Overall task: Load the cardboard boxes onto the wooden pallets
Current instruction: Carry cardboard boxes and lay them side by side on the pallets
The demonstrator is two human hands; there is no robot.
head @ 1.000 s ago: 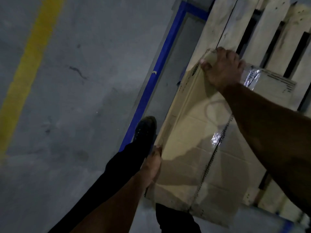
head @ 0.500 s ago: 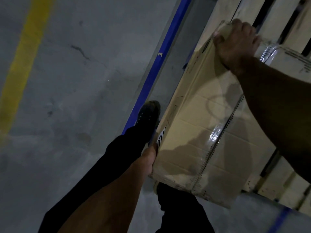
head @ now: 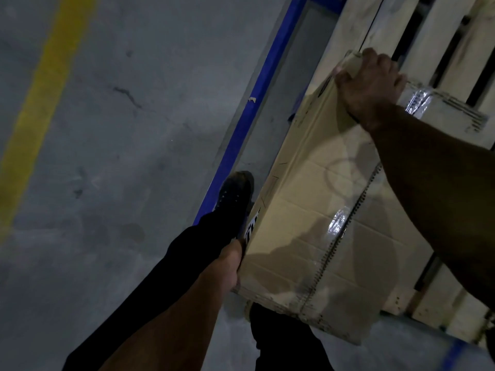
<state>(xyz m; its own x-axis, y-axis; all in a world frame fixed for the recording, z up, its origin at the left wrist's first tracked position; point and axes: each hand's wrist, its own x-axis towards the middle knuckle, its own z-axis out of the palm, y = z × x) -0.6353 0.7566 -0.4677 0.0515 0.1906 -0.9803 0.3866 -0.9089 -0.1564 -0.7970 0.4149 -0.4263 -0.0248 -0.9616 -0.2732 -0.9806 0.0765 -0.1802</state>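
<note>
A person carries a cardboard box between both hands, seen from above in dim light. The right hand sits at the box's far corner, its fingers curled over the top edge and gripping the cardboard. The left hand is at the near left corner, pressed against the side of the box; most of it is tucked under or behind the edge, so I cannot tell whether its fingers are curled round the cardboard or lying flat.

A strip of shiny clear tape runs along the top seam between the two hands. The box hangs over the edge of a wooden pallet, whose pale slats show beyond the right hand and below the right forearm; whether the box already rests on the slats is hard to say.

Left of the left hand, a dark shoe and a dark trouser leg stand on the grey concrete floor, on a blue floor line. Farther left runs a yellow floor line.
</note>
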